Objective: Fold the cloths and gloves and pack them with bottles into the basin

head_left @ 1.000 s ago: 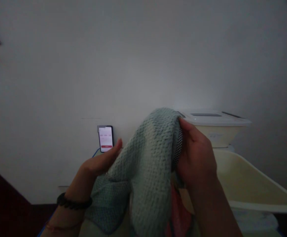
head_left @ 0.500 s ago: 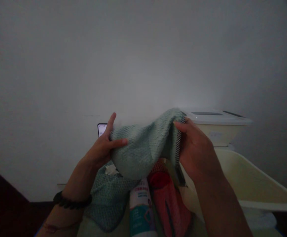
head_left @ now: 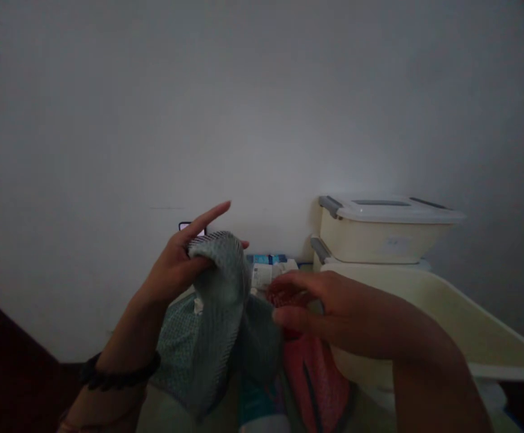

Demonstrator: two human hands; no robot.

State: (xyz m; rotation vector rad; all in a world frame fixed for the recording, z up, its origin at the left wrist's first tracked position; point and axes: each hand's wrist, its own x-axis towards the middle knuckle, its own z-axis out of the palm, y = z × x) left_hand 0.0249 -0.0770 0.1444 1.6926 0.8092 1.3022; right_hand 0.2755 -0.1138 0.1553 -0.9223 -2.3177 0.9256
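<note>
My left hand (head_left: pixel 183 264) is closed on a pale green towel (head_left: pixel 221 282) with a black-and-white stitched edge, its index finger pointing up and away. The towel hangs down in folds from that hand. My right hand (head_left: pixel 329 307) has its thumb and fingers apart, close to the towel's right side; whether the thumb tip touches the cloth is unclear. Below lies another green cloth (head_left: pixel 176 331), left of the hanging towel. A white and teal container (head_left: pixel 262 415) is partly hidden beneath it. To the right rests a red cloth item (head_left: pixel 318 373) with a dark stripe.
At the right, a lidded cream storage box (head_left: pixel 370 240) stands behind an open cream bin (head_left: pixel 446 319). A phone (head_left: pixel 190 226) shows behind my left hand. White and blue packets (head_left: pixel 266 267) lie near the wall (head_left: pixel 262 120).
The towel, stretched between both hands before, now hangs from my left hand. My right hand has let go of its edge and moved lower and inward.
</note>
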